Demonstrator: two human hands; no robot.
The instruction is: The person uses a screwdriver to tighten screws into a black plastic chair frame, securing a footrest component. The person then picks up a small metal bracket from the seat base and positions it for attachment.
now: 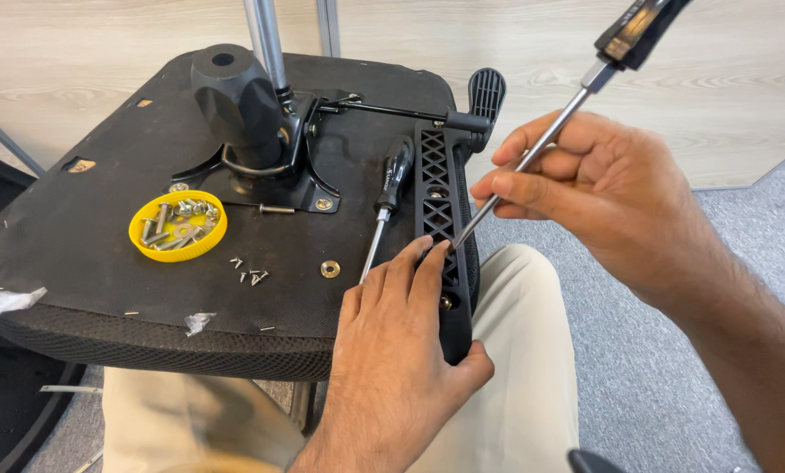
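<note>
Upturned chair seat [86, 228] across our lap. Our left hand [401, 342] clamps the black lattice bracket [440, 201] at the seat's right edge, fingers flat on top, thumb around its end. Our right hand [602, 193] pinches a long screwdriver [532, 149] shaft, tip at the bracket. Second screwdriver [388, 197] lies beside it; yellow lid [178, 226] holds bolts.

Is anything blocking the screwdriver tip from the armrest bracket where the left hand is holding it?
Nothing visible does. The right hand steers the screwdriver shaft down to the black bracket, and its tip arrives just beside the left hand fingers, which lie very close.
</note>
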